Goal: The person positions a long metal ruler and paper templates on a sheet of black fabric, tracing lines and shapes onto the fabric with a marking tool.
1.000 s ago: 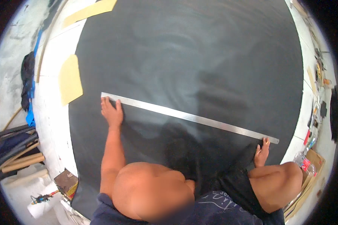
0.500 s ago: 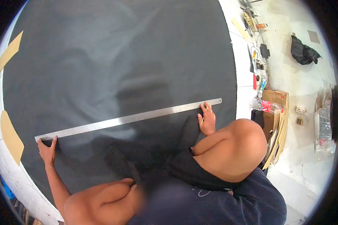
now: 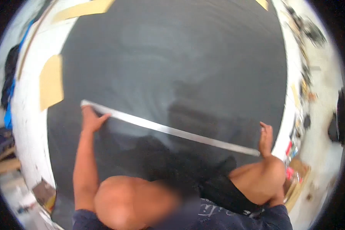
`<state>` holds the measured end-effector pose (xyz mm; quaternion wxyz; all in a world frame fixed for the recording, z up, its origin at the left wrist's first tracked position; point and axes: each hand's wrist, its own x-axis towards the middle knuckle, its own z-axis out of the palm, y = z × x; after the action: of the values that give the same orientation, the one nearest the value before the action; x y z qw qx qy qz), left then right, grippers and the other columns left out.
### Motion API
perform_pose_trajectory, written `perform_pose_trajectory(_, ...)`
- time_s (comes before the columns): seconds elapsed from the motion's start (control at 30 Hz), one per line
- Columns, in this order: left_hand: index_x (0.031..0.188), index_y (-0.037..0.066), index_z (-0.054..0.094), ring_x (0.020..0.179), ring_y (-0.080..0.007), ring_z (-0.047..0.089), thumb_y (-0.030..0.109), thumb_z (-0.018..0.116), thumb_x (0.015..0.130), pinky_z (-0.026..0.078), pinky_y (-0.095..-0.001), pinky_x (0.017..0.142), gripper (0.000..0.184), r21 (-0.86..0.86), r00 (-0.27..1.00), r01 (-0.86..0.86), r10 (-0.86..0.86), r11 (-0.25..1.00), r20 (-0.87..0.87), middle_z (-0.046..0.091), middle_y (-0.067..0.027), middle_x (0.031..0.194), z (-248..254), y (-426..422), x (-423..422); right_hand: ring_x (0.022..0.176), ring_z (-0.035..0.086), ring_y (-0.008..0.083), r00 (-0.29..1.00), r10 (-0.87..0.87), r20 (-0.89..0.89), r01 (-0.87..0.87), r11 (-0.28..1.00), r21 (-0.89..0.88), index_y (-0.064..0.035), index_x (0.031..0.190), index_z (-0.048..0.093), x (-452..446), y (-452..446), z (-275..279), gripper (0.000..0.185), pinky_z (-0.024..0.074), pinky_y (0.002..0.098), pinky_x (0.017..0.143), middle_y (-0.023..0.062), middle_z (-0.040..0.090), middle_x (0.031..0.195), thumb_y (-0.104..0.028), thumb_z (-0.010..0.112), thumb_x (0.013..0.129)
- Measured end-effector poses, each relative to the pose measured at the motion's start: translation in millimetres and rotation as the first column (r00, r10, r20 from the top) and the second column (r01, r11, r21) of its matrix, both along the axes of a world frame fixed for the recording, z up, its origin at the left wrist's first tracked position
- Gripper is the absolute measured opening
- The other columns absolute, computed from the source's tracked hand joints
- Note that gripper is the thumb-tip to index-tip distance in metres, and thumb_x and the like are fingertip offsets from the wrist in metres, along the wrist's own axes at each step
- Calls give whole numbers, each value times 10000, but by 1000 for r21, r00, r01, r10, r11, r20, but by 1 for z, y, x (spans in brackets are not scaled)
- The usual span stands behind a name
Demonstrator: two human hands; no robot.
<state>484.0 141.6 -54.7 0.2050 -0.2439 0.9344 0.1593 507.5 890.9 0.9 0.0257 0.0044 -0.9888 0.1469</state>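
A long, narrow, straight ruler (image 3: 168,130), silvery, brightest towards the sheet's left, lies slantwise on the black sheet (image 3: 218,57); the hands are well apart; near the sheet's left edge the left hand (image 3: 92,119) touches the ruler, thumb spread from fingers; near the sheet's right edge the right hand (image 3: 266,140) is raised beside it, blurred, its grip impossible to tell.

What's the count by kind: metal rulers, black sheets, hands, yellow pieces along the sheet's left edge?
Metal ruler: 1
Black sheet: 1
Hands: 2 (left hand, right hand)
Yellow pieces: 2 (upper piece, lower piece)
Total: 6
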Motion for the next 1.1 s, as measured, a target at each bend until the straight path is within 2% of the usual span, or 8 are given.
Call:
perform_pose_trajectory(0.17,1494,-150,175,1496,-447,145,574,850,672,224,-448,1217,1288,-11,995,-89,89,996,35,129,-347,1586,-5,0,-8,979,620,361,887,351,300,-317,935,-157,-19,1101,613,-165,-179,52,173,489,397,871,172,631,1009,-121,538,982)
perform_pose_trajectory(0.23,1499,-141,176,1493,-453,149,564,855,672,240,-451,1211,1282,-13,994,-106,107,994,31,116,-335,1594,2,11,-3,1007,629,300,780,591,205,-570,806,-157,-18,1110,597,-197,-246,41,169,494,381,875,151,637,1056,-132,534,1002)
perform_pose_trajectory(0.3,1506,-120,180,1489,-462,158,534,869,665,277,-473,1195,1269,-11,993,-113,114,993,35,103,-306,1609,5,13,-2,976,668,306,720,655,228,-590,751,-295,-42,1161,630,-220,-332,19,229,518,390,848,154,695,1045,-193,575,998)
perform_pose_trajectory(0.33,1506,-120,180,1489,-462,158,534,869,665,277,-473,1195,1269,-13,990,-135,136,991,31,103,-306,1609,2,13,0,993,653,393,690,701,181,-589,689,-423,-63,1114,671,-225,-375,6,246,525,440,847,180,687,1080,-253,614,968)
perform_pose_trajectory(0.6,1475,-98,239,1479,-470,182,455,918,624,324,-575,1146,1221,50,985,-174,175,983,-11,158,-315,1580,2,5,2,1018,689,298,599,797,74,-518,457,-723,-6,1139,689,-152,-646,-74,308,532,377,891,174,709,1116,-253,615,972)
perform_pose_trajectory(0.7,1484,-89,233,1492,-442,173,464,905,650,342,-565,1142,1205,50,981,-192,190,980,31,145,-299,1591,16,9,-5,989,698,305,594,788,162,-391,458,-798,-12,1131,687,-141,-679,-85,288,536,389,870,169,717,1087,-236,611,967)
perform_pose_trajectory(1.0,1507,-99,181,1482,-484,164,470,912,630,260,-553,1183,1275,99,974,-225,221,969,48,133,-324,1593,20,8,-8,958,689,326,559,813,164,-519,497,-695,-78,1107,697,-147,-694,-79,231,537,406,853,144,722,1047,-235,596,970)
perform_pose_trajectory(1.1,1497,-97,206,1491,-448,170,464,901,657,323,-571,1149,1226,50,982,-189,187,981,39,147,-300,1591,15,9,-6,958,684,324,567,813,133,-566,502,-654,-64,1078,689,-142,-696,-81,215,535,417,849,131,719,1037,-208,586,956)
